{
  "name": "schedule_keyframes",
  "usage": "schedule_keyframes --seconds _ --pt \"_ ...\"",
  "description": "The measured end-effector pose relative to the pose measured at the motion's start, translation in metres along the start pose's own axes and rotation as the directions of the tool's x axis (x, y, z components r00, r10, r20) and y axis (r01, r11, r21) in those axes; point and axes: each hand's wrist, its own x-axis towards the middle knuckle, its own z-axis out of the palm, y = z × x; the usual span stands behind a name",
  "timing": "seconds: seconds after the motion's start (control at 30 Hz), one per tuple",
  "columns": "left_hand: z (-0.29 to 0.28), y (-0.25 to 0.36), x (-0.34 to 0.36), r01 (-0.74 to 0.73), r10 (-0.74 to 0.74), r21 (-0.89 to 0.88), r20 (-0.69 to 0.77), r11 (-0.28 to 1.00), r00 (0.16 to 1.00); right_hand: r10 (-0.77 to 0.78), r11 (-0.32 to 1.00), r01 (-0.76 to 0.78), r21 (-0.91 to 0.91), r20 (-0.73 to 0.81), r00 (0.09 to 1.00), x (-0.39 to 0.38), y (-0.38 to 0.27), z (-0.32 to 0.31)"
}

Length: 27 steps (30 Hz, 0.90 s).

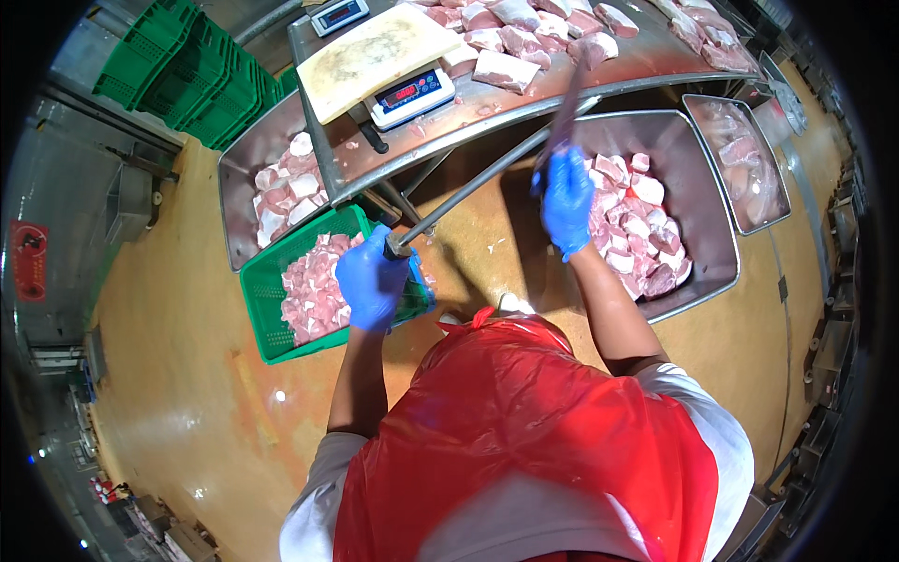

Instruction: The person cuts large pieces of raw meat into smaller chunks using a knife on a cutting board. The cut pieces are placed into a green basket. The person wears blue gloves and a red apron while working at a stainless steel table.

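My left hand point(372, 279), in a blue glove, is closed round the handle of a honing steel point(487, 175). Its long grey rod slants up to the right, toward the table edge. In the same kind of glove, my right hand point(567, 201) grips a knife whose blade point(567, 112) points up and away from me. The blade is smeared by motion and crosses the rod near its far end; I cannot tell whether they touch. Chunks of raw meat point(314, 286) lie below and beside my left hand, and more meat pieces point(637, 225) are right of my right hand.
A steel table point(421, 150) ahead bears meat slabs point(506, 70), a cutting board point(375, 58) and a digital scale point(410, 96). Around me stand a green crate point(272, 348), steel tubs point(707, 272) and a bag-lined bin point(740, 169). Green crates point(187, 80) are stacked far left.
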Motion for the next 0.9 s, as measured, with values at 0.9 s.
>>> schedule_keyframes --seconds 0.9 --pt "0.061 0.008 -0.021 0.877 -0.142 -0.465 0.866 0.125 0.480 -0.158 0.868 0.389 -0.308 0.572 0.805 -0.065 0.051 -0.007"
